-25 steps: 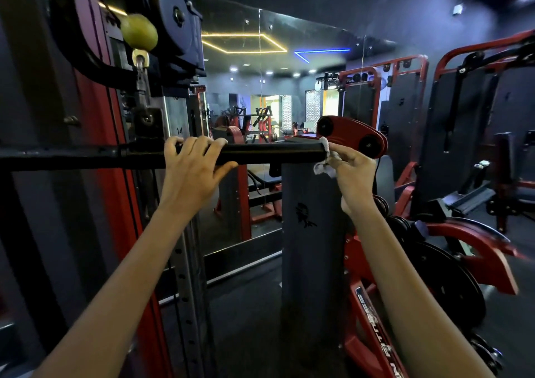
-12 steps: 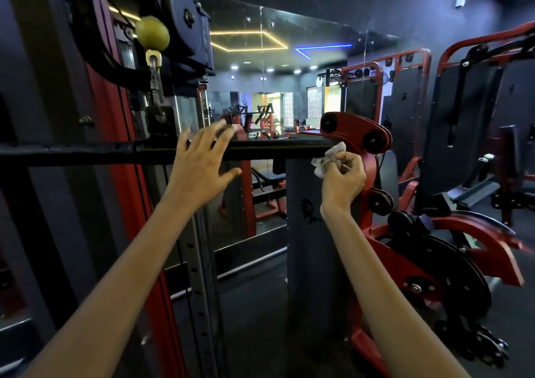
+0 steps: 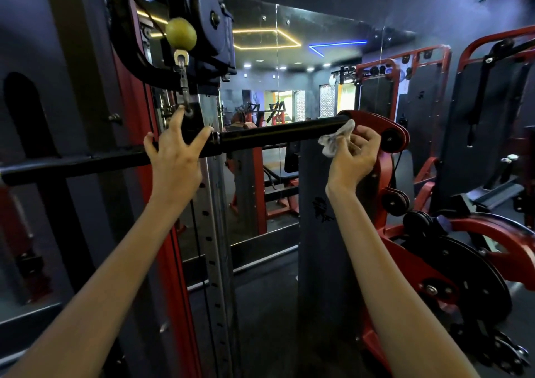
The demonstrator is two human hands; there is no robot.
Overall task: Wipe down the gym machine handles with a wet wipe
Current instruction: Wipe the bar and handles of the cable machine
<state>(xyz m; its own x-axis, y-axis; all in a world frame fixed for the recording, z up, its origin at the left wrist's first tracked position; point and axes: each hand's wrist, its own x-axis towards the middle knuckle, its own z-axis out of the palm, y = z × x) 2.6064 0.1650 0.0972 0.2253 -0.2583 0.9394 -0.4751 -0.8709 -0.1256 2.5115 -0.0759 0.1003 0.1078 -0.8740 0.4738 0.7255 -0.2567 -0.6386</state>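
At bar (image 3: 275, 134), left hand (image 3: 173, 157) has let go, fingers spread.

This is showing a commercial gym. A black handle bar (image 3: 260, 137) is running across the middle, hanging from a cable machine with a yellow-green stopper ball (image 3: 181, 33) at 11 o'clock. Red-framed machines (image 3: 405, 59) are standing at 2 o'clock, and black weight plates (image 3: 463, 276) are sitting at 4 o'clock. A wall mirror (image 3: 289, 73) at 12 o'clock is reflecting more equipment and neon ceiling strips.
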